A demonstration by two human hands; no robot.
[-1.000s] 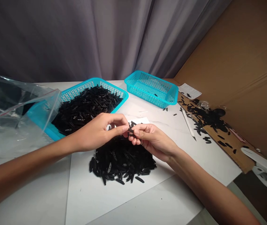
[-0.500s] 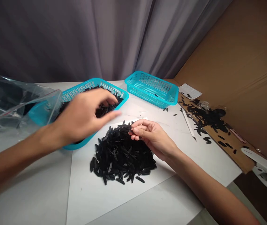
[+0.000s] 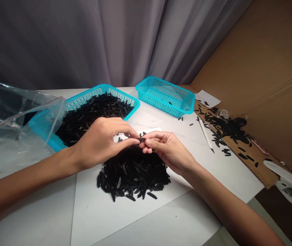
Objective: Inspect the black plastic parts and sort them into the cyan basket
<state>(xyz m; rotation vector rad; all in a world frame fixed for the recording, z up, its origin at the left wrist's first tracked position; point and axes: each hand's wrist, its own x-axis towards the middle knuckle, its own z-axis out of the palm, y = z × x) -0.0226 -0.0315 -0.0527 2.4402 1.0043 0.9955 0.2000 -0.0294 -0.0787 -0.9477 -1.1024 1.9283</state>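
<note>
My left hand (image 3: 101, 143) and my right hand (image 3: 168, 150) meet above the middle of the table. Their fingertips pinch a small black plastic piece (image 3: 142, 139) from both ends. Directly below them lies a heap of similar black pieces (image 3: 133, 174) on a white sheet (image 3: 100, 208). Behind my left hand, a turquoise perforated basket (image 3: 84, 97) holds a thick layer of black pieces. A second turquoise basket (image 3: 165, 97) stands to the right, with only a speck or two inside.
A clear zip bag (image 3: 15, 116) lies against the left basket. To the right are a white-handled blade (image 3: 205, 135), a paper slip (image 3: 207, 99), and a cardboard strip (image 3: 253, 160) scattered with black pieces. White-handled scissors (image 3: 287, 181) lie at its far end.
My left hand has come back from over the left basket to the centre. It now pinches a black piece together with my right hand, which has risen from the heap.
</note>
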